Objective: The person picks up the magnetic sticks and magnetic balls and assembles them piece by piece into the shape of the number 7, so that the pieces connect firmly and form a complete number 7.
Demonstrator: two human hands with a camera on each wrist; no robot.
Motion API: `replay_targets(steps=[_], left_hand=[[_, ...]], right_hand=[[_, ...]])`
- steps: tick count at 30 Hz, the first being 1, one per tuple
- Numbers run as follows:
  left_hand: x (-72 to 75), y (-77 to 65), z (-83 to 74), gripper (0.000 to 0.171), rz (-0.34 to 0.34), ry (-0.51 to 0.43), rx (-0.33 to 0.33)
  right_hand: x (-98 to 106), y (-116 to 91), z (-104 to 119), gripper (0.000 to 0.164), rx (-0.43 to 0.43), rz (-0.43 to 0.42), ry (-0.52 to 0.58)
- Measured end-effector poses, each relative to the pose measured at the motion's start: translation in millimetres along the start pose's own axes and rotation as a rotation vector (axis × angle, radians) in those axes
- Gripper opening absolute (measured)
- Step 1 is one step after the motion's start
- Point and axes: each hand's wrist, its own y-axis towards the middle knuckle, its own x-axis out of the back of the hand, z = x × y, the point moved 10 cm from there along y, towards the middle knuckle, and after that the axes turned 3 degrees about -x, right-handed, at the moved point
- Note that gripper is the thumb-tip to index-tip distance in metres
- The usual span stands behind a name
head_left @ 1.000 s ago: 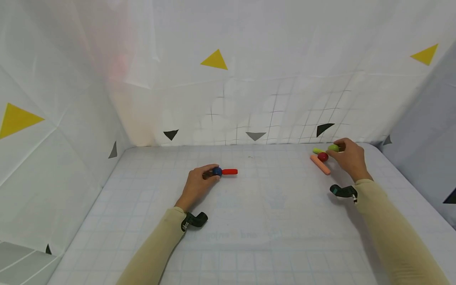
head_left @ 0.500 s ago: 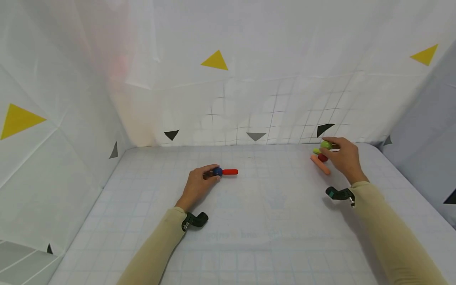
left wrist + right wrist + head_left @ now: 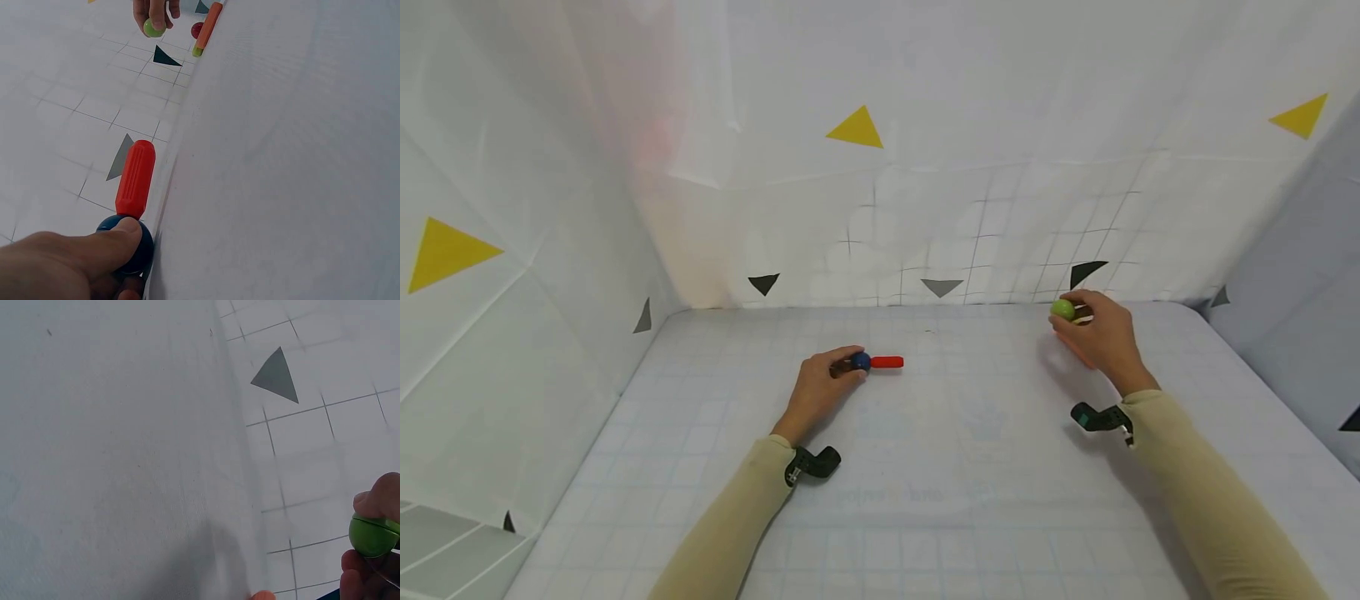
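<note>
My left hand (image 3: 820, 387) pinches a dark blue ball (image 3: 861, 362) low over the white table. A short red ridged stick (image 3: 136, 178) points away from that ball, its end right at the ball's surface. My right hand (image 3: 1105, 337) holds a light green ball (image 3: 1063, 309) between thumb and fingertips, raised above the table in the left wrist view. Below it, an orange stick (image 3: 1078, 350) lies partly covered by the hand in the head view. Beside it in the left wrist view are a red ball (image 3: 197, 30) and a yellow-green stick (image 3: 197, 52); the red ball is hidden from the head camera.
The white, faintly gridded table cover (image 3: 925, 450) meets a white back sheet (image 3: 955, 208) marked with yellow and dark triangles. Side sheets close in the left and right. A black wrist camera (image 3: 1101, 418) sits on each sleeve.
My right hand has moved left and lifted away with the green ball, passing over the red ball and yellow-green stick. My left hand stays in place on the blue ball.
</note>
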Motion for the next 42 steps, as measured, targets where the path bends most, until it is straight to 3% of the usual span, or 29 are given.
replay_targets(steps=[5,23,30,42], left_hand=[[0.9,0.2,-0.5,0.043,-0.002,0.000,0.001],[1.2,-1.2,-2.0,0.042,0.002,0.005,-0.010],[0.9,-1.3,0.5,0.042,0.000,0.003,0.004],[1.6,-0.3,-1.9,0.042,-0.025,0.014,-0.030]], right_hand=[[-6.1,-2.3,2.3,0.047,-0.011,0.013,-0.007],[-21.8,-14.7,41.9,0.045,0.152,-0.007,0.047],[-38.8,-18.8,48.3,0.045,0.137,0.027,0.068],[-57.8,-24.1,68.0,0.039,0.216,0.075,0.147]])
